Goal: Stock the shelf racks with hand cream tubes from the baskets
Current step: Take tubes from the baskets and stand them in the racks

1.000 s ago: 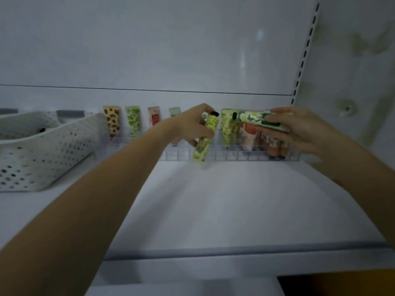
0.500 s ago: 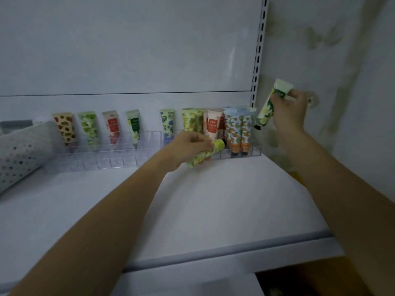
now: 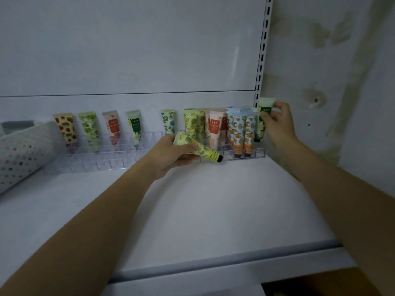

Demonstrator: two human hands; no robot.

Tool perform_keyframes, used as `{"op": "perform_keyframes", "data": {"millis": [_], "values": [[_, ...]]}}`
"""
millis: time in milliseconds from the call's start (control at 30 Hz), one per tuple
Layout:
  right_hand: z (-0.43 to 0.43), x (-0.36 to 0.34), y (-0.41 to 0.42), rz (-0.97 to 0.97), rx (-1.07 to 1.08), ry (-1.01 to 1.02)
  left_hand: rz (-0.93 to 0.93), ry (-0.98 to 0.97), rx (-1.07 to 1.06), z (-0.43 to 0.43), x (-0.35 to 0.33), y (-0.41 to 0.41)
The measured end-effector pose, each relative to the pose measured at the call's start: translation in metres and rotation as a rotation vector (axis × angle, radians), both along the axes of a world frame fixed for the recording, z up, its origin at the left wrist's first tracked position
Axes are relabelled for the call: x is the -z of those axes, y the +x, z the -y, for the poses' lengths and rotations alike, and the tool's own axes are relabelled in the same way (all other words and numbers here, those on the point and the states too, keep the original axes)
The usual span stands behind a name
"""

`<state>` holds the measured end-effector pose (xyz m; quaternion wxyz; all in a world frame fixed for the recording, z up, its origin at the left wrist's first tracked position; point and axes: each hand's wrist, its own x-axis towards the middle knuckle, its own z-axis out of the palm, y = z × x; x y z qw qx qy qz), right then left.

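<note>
The left hand (image 3: pixel 168 155) grips a yellow lemon-print tube (image 3: pixel 197 148) lying tilted, black cap to the right, just in front of the clear rack (image 3: pixel 96 160) at the far edge of the shelf (image 3: pixel 192 210). The right hand (image 3: pixel 279 122) pinches a green-and-white tube (image 3: pixel 263 119) upright, cap down, at the rack's right end beside the orange-print tubes (image 3: pixel 240 131). A white perforated basket (image 3: pixel 23 150) sits at the left.

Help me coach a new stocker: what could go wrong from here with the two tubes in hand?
1. The right hand holds the green tube at the clear rack's crowded right end; squeezing it in could tip the orange-print tubes beside it.
2. The left hand holds the yellow tube tilted, cap low, before the rack; it might knock standing tubes or slip.
</note>
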<state>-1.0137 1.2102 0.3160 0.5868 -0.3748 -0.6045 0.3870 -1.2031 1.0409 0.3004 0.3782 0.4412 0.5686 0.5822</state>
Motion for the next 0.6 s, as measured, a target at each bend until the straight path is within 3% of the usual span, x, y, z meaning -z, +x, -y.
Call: {"op": "perform_keyframes", "data": {"millis": [233, 500, 600], "values": [[-0.007, 0.011, -0.010, -0.073, -0.124, -0.063, 0.001, 0.132, -0.151, -0.003, 0.001, -0.005], [-0.016, 0.021, -0.006, -0.008, -0.183, -0.081, 0.038, 0.239, -0.330, -0.008, 0.001, -0.011], [-0.020, 0.025, -0.006, 0.017, -0.153, -0.081, -0.036, 0.292, -0.386, -0.012, -0.008, -0.015]]}}
